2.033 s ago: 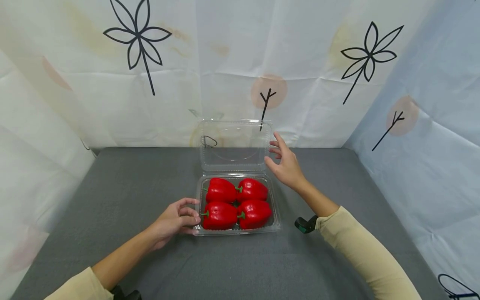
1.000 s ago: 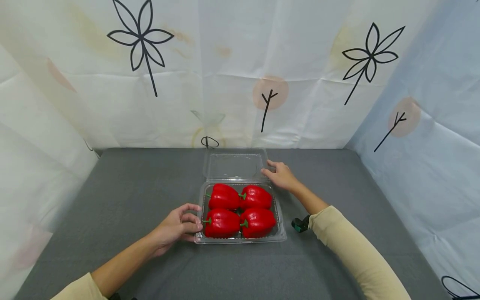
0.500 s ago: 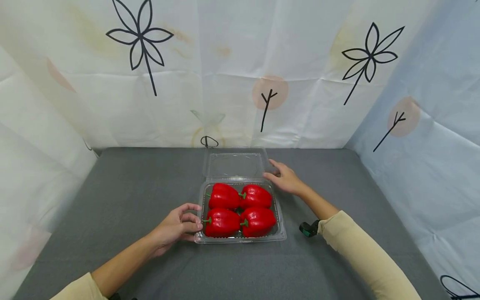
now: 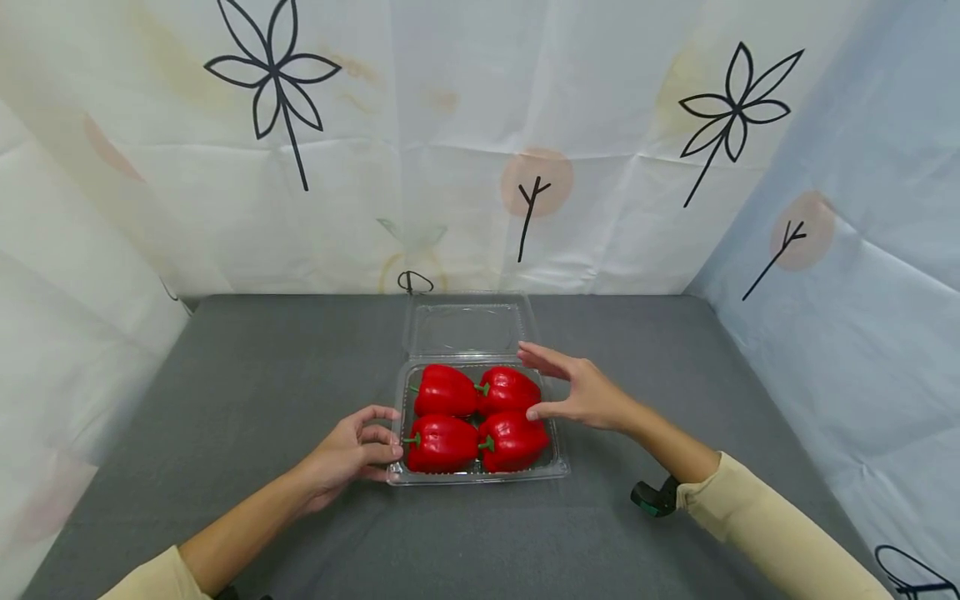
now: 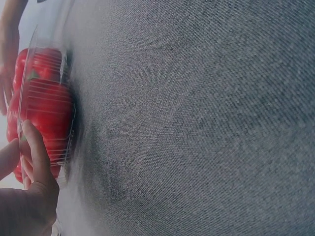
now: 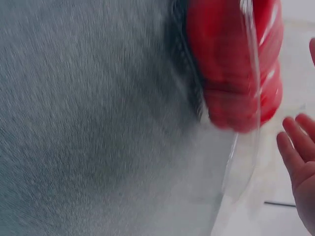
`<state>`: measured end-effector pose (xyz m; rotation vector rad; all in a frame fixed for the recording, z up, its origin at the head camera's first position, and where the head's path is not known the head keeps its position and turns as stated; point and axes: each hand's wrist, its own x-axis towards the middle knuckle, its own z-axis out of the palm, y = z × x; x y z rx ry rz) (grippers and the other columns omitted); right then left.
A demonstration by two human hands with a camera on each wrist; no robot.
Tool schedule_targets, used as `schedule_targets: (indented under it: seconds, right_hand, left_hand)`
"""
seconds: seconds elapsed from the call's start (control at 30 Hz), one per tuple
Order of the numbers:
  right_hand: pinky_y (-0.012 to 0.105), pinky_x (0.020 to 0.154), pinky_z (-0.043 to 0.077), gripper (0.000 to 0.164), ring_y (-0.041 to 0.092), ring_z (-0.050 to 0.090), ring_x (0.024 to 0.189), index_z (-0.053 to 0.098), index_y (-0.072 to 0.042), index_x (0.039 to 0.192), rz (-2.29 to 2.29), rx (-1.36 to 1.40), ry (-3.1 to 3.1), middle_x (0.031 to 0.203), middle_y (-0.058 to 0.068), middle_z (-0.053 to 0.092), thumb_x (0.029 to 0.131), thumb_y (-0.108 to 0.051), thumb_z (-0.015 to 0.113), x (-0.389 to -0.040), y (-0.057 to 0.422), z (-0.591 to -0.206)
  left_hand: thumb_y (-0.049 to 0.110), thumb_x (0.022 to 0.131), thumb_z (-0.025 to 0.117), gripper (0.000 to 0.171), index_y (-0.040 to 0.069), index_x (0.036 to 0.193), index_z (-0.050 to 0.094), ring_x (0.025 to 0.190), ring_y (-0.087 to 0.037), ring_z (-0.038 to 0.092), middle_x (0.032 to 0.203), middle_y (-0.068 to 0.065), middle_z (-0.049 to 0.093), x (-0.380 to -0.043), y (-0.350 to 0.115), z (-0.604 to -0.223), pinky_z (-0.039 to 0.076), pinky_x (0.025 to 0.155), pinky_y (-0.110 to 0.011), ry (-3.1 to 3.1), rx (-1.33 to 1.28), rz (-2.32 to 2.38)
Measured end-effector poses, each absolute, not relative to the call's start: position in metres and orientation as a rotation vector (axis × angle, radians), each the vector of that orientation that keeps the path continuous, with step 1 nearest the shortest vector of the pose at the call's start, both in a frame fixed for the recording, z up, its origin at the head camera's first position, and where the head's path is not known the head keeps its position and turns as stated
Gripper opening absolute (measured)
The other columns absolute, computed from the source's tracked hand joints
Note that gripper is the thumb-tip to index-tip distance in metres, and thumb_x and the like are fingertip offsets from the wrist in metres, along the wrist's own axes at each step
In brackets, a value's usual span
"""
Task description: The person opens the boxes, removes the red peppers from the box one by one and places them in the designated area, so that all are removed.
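Note:
Several glossy red bell peppers with green stems sit in two rows in a clear plastic clamshell container. Its lid is folded back, away from the person. At the container's left side, my left hand pinches the rim between thumb and fingers, as the left wrist view also shows. My right hand reaches over the right side with fingers extended and thumb apart, overlapping the right-hand peppers in the head view. In the right wrist view its fingers are spread beyond the rim, holding nothing.
A dark grey cloth covers the table under the container. White printed sheeting hangs behind the table and along both sides. A dark device is strapped at the right wrist.
The lid has dropped from standing up to lying back. My right hand has left the lid's right edge and come nearer, over the right-hand peppers. My left hand stays at the rim.

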<state>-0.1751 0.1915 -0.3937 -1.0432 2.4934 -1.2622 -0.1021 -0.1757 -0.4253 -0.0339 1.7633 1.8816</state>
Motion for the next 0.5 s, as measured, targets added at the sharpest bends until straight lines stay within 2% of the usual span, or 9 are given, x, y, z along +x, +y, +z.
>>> schedule_targets:
  seconds: [0.23,0.37,0.5]
  right_hand:
    - [0.055,0.093,0.053,0.081,0.027,0.062,0.119,0.043,-0.002,0.147,-1.225,-1.190,2.262,0.132,0.014,0.063,0.080,-0.019,0.085,-0.162,0.189,-0.394]
    - [0.049,0.094,0.054,0.078,0.026,0.061,0.116,0.047,-0.002,0.145,-1.142,-1.182,2.228,0.131,0.013,0.063,0.078,-0.016,0.086,-0.161,0.187,-0.395]
    - [0.042,0.096,0.054,0.081,0.024,0.056,0.115,0.048,-0.006,0.144,-1.041,-1.166,2.225,0.135,0.010,0.057,0.075,-0.017,0.088,-0.162,0.181,-0.391]
  left_hand:
    - [0.003,0.092,0.068,0.060,-0.003,0.140,0.033,0.084,-0.023,0.063,0.093,-0.007,0.061,-0.102,-0.176,-0.426,0.061,0.077,-0.042,1.766,-0.050,1.875]
    - [0.004,0.092,0.069,0.060,-0.002,0.140,0.033,0.086,-0.023,0.063,0.093,-0.007,0.061,-0.102,-0.176,-0.427,0.061,0.078,-0.042,1.761,-0.047,1.873]
    - [0.003,0.092,0.068,0.060,-0.002,0.140,0.033,0.085,-0.023,0.063,0.093,-0.006,0.061,-0.102,-0.176,-0.427,0.061,0.077,-0.042,1.759,-0.045,1.879]
